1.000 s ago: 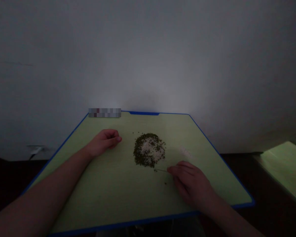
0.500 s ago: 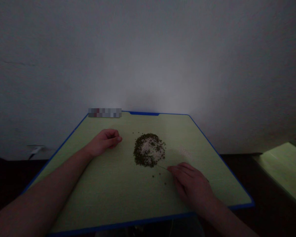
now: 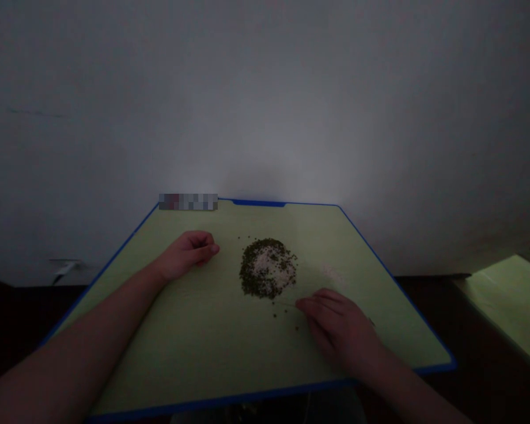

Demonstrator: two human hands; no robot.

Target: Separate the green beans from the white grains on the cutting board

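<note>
A round pile of small green beans mixed with pale, rice-like grains (image 3: 269,268) lies mid-table. Several single green beans (image 3: 274,315) are scattered just in front of it. My right hand (image 3: 342,324) is closed in a pinch around a thin, stick-like tool (image 3: 285,304). Its tip points left, near a bean at the pile's front edge, and a dark end shows behind the hand. Whether the tool has one prong or two, I cannot tell. Left of the pile, my left hand (image 3: 189,254) rests on the table with fingers curled, nothing visible in them.
The pale green table (image 3: 181,347) has a blue edge. A small patch of pale grains (image 3: 333,272) lies right of the pile. At the back left corner sits a blurred-out flat item (image 3: 188,202). A wall rises behind; another light green surface (image 3: 516,306) stands at far right.
More green beans now lie apart in front of the pile. The tool's tip went to the pile's edge, then drew back slightly toward me. My left hand stayed put.
</note>
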